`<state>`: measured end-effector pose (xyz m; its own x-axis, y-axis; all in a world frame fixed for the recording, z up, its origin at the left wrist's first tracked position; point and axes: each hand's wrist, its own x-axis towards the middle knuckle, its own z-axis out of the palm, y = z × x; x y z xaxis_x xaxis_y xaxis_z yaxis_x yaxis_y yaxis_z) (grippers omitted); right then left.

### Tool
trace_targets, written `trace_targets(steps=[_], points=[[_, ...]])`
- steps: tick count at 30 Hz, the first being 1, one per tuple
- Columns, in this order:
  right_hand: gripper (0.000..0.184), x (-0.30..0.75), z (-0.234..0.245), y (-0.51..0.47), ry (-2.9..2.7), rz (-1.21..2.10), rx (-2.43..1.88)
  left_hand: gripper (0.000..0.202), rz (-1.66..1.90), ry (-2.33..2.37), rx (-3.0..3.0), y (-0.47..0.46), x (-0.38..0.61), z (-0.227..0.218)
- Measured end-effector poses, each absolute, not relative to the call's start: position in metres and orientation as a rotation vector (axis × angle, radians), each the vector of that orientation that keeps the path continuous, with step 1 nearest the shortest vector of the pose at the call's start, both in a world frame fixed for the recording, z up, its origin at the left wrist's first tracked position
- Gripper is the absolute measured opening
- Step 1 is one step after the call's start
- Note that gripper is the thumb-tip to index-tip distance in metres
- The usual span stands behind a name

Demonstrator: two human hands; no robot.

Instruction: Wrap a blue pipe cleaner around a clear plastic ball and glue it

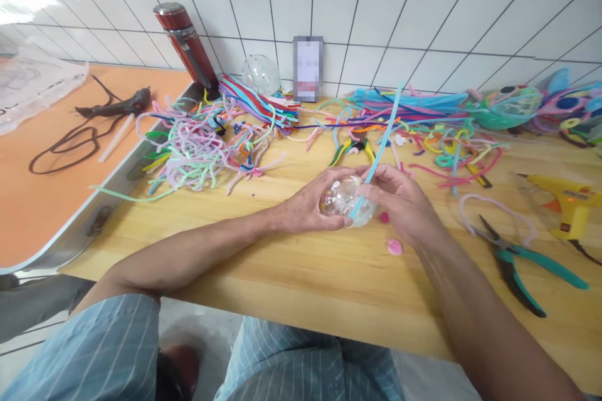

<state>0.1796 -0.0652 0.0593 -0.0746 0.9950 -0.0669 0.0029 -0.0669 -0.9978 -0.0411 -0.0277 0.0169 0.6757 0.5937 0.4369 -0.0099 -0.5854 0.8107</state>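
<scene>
Our left hand (308,203) curls its fingers round the left side of a clear ball (345,198), thumb towards the front edge of the counter (282,276). We hold the ball over the middle stretch, about midway between front and back edges; we cannot tell whether its underside touches the wood. White and coloured bits show on or inside it. Our right hand (399,200) grasps a light blue stem (385,138) between thumb and fingers, its lower end against the ball and its upper end slanting up towards the back edge.

Just beside our right hand lies a pink disc (394,247), on the front-edge side. Nearer the right edge we have teal-handled pliers (508,263), jaws apart, with a yellow glue gun (571,197) beyond them. Behind our hands sit yellow-handled pliers (339,153). Towards the counter's back left corner we see a tangle of fuzzy stems (197,147) and a red flask (185,44). A phone (308,69) stands at the back edge, near a second clear ball (261,74).
</scene>
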Motion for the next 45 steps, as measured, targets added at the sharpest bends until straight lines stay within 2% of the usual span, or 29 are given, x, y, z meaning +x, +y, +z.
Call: trace_targets(steps=[8, 13, 17, 23, 35, 45], points=[[0.05, 0.179, 0.056, -0.067, -1.265, 1.357, -1.239, 0.085, 0.83, 0.472, 2.039, -0.029, -0.045, 0.024], [0.046, 0.179, 0.055, -0.068, -1.301, 1.353, -1.247, 0.09, 0.712, 0.749, 1.962, -0.034, -0.047, 0.034], [0.048, 0.177, 0.055, -0.068, -1.311, 1.362, -1.239, 0.083, 0.638, 0.83, 1.865, -0.037, -0.045, 0.037], [0.053, 0.178, 0.057, -0.068, -1.335, 1.315, -1.204, 0.079, 0.797, 0.765, 1.945, -0.037, -0.04, 0.034], [0.029, 0.18, 0.058, -0.069, -1.215, 1.277, -1.228, 0.088, 0.874, 0.562, 2.095, -0.032, -0.039, 0.018], [0.026, 0.178, 0.059, -0.071, -1.194, 1.243, -1.237, 0.087, 0.813, 0.545, 2.117, -0.032, -0.043, 0.018]])
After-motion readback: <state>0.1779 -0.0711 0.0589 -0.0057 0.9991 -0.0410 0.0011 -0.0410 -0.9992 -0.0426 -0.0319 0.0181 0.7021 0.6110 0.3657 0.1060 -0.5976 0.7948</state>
